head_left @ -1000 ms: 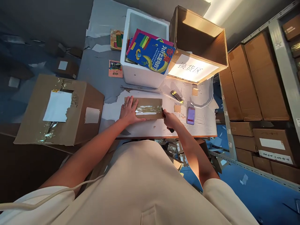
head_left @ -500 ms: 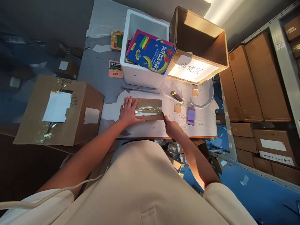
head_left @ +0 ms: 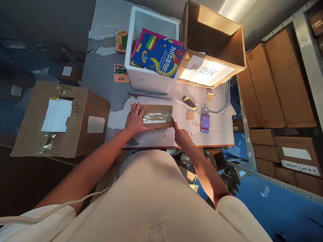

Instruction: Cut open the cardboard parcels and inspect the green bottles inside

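A flat brown cardboard parcel with clear, shiny tape along its top lies near the front of the table. My left hand rests flat on the parcel's left end, fingers spread and thumb along the near edge. At the right end, my right hand is closed around a thin, dark, blade-like tool. Its tip meets the parcel's right edge; most of the tool is hidden in my fist. Beyond that hand lie a black-and-yellow utility knife and a phone.
Behind the parcel stand a white foam box holding books and an open carton with a handwritten sign. A large taped carton is at the left. Shelves of cartons line the right. The table's front edge runs before my body.
The whole view has shifted slightly, so the scene sits a little further left. Against the parcel, both hands keep nearly the same places, the tool still at its right edge.
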Demonstrator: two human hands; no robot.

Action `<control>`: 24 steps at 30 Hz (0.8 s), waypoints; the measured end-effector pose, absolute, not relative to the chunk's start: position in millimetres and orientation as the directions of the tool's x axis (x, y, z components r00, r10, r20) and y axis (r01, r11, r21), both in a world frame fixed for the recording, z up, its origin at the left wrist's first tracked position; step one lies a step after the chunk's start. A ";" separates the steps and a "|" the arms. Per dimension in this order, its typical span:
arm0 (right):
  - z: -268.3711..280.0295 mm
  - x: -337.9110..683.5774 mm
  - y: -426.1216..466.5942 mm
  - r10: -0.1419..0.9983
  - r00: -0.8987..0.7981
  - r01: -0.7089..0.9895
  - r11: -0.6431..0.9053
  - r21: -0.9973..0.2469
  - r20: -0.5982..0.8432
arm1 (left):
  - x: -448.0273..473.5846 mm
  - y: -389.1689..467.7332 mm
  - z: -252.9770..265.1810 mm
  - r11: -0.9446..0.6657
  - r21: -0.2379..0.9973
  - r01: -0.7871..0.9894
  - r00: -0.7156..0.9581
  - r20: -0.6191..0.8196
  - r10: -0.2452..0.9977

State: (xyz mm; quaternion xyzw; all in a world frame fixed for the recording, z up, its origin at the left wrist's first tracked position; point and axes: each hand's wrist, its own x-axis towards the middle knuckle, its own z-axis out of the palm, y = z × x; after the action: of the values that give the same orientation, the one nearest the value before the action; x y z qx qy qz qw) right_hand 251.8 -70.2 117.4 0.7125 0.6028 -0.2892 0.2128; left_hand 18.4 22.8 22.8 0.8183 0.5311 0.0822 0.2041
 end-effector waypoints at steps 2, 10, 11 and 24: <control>117.7 252.1 -69.6 0.746 0.105 0.983 -0.179 -0.047 -0.658 | 18.4 22.4 23.0 -0.346 0.418 0.840 0.414 -0.080 0.907; 116.7 284.7 -98.1 0.821 0.149 0.936 -0.297 -0.190 -0.552 | 17.7 20.9 25.9 -0.305 0.465 0.831 0.398 -0.114 0.910; 108.2 289.0 -98.1 0.845 0.191 0.887 -0.366 -0.281 -0.499 | 15.6 20.2 26.2 -0.297 0.489 0.820 0.391 -0.100 0.915; -8.0 282.3 -67.5 0.848 0.177 -0.039 -0.501 -0.864 -0.500 | -22.6 -32.0 -39.8 0.262 0.888 0.377 0.108 -0.324 0.940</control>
State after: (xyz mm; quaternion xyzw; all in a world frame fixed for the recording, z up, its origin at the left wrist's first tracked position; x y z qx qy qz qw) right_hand 282.3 -67.5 -8.0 0.6585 0.3073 -0.5630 -0.3937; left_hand -22.6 -32.0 -39.8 0.5413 0.6082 0.2755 0.5111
